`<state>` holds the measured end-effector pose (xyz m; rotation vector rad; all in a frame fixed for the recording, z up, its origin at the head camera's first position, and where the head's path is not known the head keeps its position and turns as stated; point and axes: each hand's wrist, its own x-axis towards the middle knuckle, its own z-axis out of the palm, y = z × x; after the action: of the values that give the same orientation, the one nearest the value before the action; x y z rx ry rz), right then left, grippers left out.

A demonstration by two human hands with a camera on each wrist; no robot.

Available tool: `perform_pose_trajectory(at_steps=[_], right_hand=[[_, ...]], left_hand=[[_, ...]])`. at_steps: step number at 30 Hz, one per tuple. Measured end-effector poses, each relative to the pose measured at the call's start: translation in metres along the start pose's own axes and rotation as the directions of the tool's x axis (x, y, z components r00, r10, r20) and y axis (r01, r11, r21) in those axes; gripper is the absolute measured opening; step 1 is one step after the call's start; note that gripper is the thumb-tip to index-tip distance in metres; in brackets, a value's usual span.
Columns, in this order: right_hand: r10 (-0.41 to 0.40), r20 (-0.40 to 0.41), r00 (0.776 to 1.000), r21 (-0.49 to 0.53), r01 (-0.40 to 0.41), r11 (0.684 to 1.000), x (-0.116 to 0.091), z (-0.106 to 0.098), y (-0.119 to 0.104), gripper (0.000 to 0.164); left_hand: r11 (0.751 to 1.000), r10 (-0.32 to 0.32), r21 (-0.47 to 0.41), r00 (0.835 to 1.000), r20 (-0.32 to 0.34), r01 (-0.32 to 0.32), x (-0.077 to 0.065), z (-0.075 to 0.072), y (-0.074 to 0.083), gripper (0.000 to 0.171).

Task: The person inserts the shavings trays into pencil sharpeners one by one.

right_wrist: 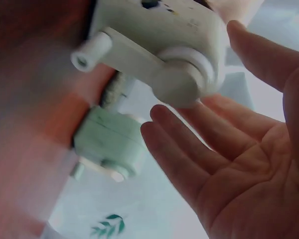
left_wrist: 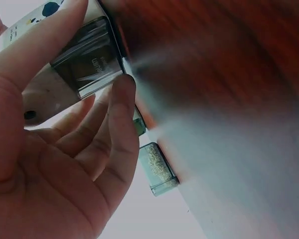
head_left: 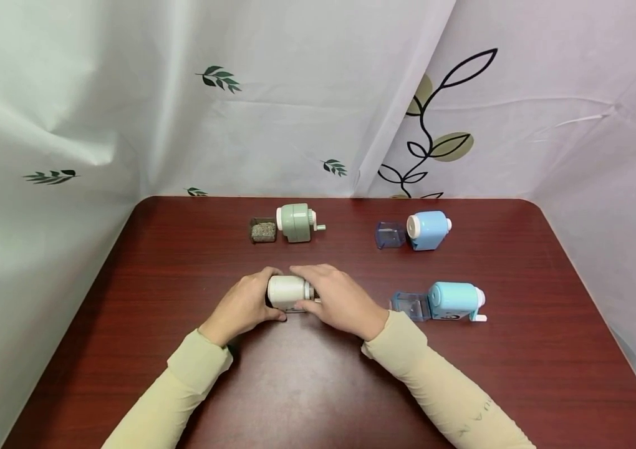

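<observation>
A white crank pencil sharpener (head_left: 289, 292) lies at mid-table between my two hands. My left hand (head_left: 245, 307) grips its left end, thumb on one side and fingers on the other. In the left wrist view, a dark see-through shavings drawer (left_wrist: 92, 59) sits in the sharpener's body by the fingertips. My right hand (head_left: 343, 302) is around the crank end with fingers loosely extended. In the right wrist view, the crank handle (right_wrist: 127, 55) points away from the palm; whether the fingertips touch the body I cannot tell.
Behind stand a green sharpener (head_left: 297, 223) and its drawer (head_left: 264, 231) of shavings. At back right are a blue sharpener (head_left: 429, 229) and a clear drawer (head_left: 390, 236). A turquoise sharpener (head_left: 454, 299) and another drawer (head_left: 411, 305) lie near my right forearm. A curtain (head_left: 273, 125) borders the table.
</observation>
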<state>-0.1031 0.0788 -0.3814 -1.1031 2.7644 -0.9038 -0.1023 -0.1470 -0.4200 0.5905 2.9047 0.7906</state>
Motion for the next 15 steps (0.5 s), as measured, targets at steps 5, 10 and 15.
perform_pose_trajectory(at_steps=[5, 10, 15], right_hand=[[0.021, -0.041, 0.999, -0.069, -0.023, 0.997, -0.018, -0.028, 0.005, 0.063], [0.076, -0.093, 0.993, -0.140, -0.088, 0.986, -0.042, -0.059, 0.017, 0.062], [0.154, -0.101, 0.983, -0.169, -0.169, 0.971, -0.063, -0.084, 0.024, 0.064]], left_hand=[[0.999, -0.044, 0.000, 0.999, -0.023, 0.044, -0.003, -0.009, 0.007, 0.098], [0.998, -0.049, 0.039, 0.997, -0.059, 0.052, -0.003, -0.023, 0.028, 0.106], [0.997, 0.060, 0.065, 0.988, -0.140, -0.051, 0.000, -0.030, 0.057, 0.106]])
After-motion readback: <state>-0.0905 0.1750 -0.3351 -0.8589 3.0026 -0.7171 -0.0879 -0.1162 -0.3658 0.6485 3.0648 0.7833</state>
